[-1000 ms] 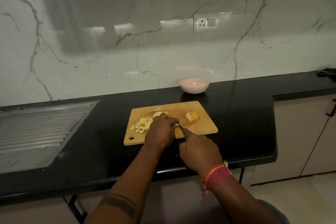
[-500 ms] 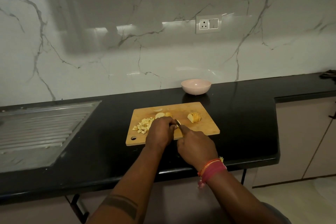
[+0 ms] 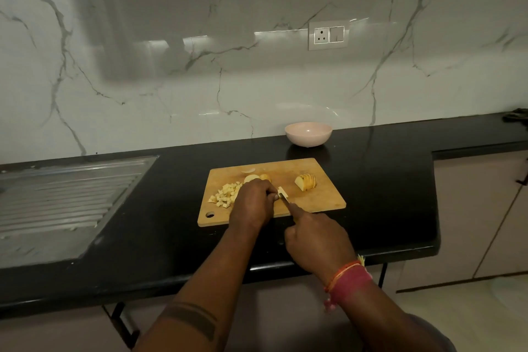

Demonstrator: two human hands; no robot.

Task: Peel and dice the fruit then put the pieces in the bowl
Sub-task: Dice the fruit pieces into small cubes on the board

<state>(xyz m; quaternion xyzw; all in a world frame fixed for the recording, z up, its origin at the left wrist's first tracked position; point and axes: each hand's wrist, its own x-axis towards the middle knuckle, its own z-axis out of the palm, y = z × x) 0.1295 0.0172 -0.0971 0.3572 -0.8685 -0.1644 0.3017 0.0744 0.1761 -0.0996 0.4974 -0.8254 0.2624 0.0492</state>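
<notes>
A wooden cutting board lies on the black counter. A heap of pale diced fruit sits on its left part. My left hand curls over a fruit piece at the board's middle, mostly hiding it. My right hand grips a knife whose blade meets the board beside my left fingers. A sliced fruit chunk stands on the board's right side, and a thin sliver lies near the far edge. The pink bowl stands behind the board and looks empty.
A steel sink drainboard is set into the counter at the left. The counter's front edge runs just under my wrists and steps back at the right above cabinets. A wall socket sits on the marble backsplash.
My right hand has drawn back a little toward me with the knife. My left hand stays over the fruit. The view has shifted slightly.
</notes>
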